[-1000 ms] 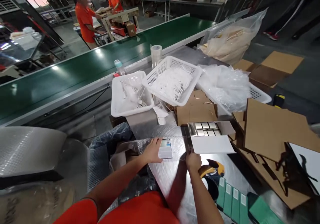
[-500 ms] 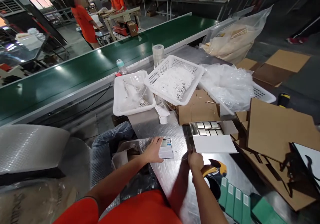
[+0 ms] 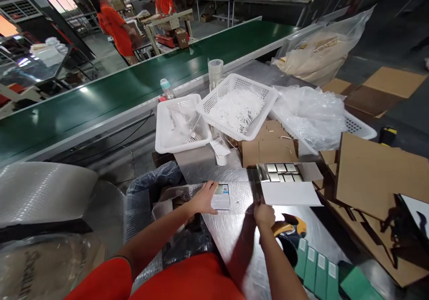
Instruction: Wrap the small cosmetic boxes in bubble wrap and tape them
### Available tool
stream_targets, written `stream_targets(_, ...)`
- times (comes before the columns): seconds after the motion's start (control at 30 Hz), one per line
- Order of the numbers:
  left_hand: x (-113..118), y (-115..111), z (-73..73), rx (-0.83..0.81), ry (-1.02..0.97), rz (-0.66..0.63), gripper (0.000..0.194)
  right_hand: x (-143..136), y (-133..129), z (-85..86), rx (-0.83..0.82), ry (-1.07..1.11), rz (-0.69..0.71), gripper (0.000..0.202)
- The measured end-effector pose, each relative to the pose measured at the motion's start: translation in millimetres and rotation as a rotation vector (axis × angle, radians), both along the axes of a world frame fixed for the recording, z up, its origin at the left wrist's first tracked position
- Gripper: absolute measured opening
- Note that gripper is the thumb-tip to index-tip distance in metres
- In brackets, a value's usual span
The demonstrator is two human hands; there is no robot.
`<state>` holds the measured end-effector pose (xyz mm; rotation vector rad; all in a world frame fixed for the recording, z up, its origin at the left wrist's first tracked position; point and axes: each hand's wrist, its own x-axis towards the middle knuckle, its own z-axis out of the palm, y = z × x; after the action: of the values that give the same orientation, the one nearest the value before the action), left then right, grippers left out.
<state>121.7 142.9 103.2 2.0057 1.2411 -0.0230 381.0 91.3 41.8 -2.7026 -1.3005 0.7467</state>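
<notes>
My left hand [image 3: 203,199] grips the left part of a small white box [image 3: 221,198] with a printed label on top. Under the box lies a strip of bubble wrap [image 3: 243,196], stretched flat over the metal table. At the strip's right end my right hand [image 3: 264,215] is closed, apparently on the edge of the wrap, with its fingertips partly hidden. Just beyond that hand stands an open white carton [image 3: 291,194] holding several small silvery boxes [image 3: 281,168] in rows.
Right of my right forearm lie a yellow-and-black tool [image 3: 295,226] and several green boxes [image 3: 315,264]. White baskets [image 3: 182,145] stand at the back before a green conveyor [image 3: 134,85]. Cardboard sheets [image 3: 378,170] lean at right. A bubble wrap roll [image 3: 43,192] is at left.
The whole view has shifted slightly to the left. The white box shows less of its front side and appears to lie flatter on the wrap. Both hands keep nearly the same places.
</notes>
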Motion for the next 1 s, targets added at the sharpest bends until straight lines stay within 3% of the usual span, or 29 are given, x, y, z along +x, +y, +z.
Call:
stream_targets(0.1,-1,0,1.3,-0.01,0.009,-0.01,0.122,-5,-6,4.4,0.065,0.039,0.006,0.033)
stream_targets(0.2,-2,-2,0.0,-0.006,-0.023,0.054,0.108,-12,-16,11.3,0.165,0.092,0.041,0.028)
stream_targets(0.27,-2,-4,-3.6,-0.001,-0.051,0.204,0.101,-19,-22,17.1,0.3,0.173,0.021,0.028)
stream_targets(0.37,-1,-7,-11.4,-0.09,-0.105,0.567,0.094,-36,-25,28.2,0.593,0.386,-0.039,0.031)
stream_targets(0.43,0,-9,-16.9,-0.235,-0.156,0.752,0.07,-53,-24,35.8,0.725,0.49,-0.014,0.031)
stream_targets(0.53,3,-11,-24.4,-0.414,-0.301,0.848,0.03,-86,-23,41.9,0.784,0.526,0.085,0.029)
stream_targets(0.7,6,-13,-33.5,-0.442,-0.463,0.878,0.031,-130,-26,36.0,0.801,0.318,0.177,0.037)
stream_targets(0.83,1,-17,-32.0,-0.447,-0.45,0.84,0.037,-130,-26,35.5,0.761,0.299,0.198,0.043)
stream_targets(0.9,-2,-18,-26.0,-0.3,-0.377,0.721,0.064,-121,-25,39.5,0.751,0.371,0.167,0.044)
stream_targets(1.0,0,-16,-13.0,-0.041,-0.183,0.318,0.117,-102,-24,46.7,0.758,0.469,0.062,0.044)
